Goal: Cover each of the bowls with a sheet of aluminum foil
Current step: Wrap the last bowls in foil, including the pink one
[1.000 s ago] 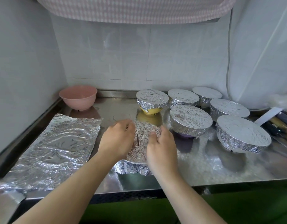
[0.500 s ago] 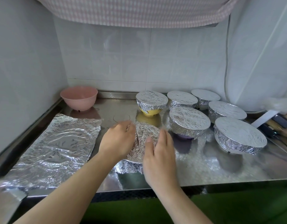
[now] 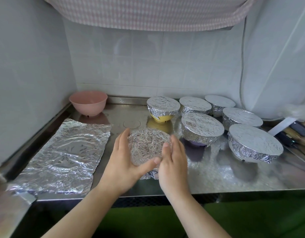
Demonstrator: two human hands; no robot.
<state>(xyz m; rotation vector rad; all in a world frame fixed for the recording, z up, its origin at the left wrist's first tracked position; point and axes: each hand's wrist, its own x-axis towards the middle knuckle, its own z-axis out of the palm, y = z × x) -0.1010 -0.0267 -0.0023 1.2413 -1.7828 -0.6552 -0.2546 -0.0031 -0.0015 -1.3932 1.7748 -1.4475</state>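
A foil-covered bowl (image 3: 148, 146) stands at the middle front of the steel counter (image 3: 217, 177). My left hand (image 3: 126, 162) lies against its left side with straight fingers, the thumb reaching across the near rim. My right hand (image 3: 174, 160) is flat against its right side, fingers straight. A flat, crinkled sheet of aluminum foil (image 3: 62, 160) lies to the left. An uncovered pink bowl (image 3: 88, 103) sits at the back left. Several foil-covered bowls stand at the right, among them a yellow one (image 3: 162, 109) and a purple one (image 3: 201, 129).
Tiled walls close in the left and back. A checked cloth (image 3: 148, 12) hangs overhead. Utensils and a white strip (image 3: 292, 131) lie at the far right edge. A cable (image 3: 242, 66) runs down the right wall.
Both hands have slid off the top of the front bowl's foil down to its sides, with fingers straightened. The foil top now shows between them.
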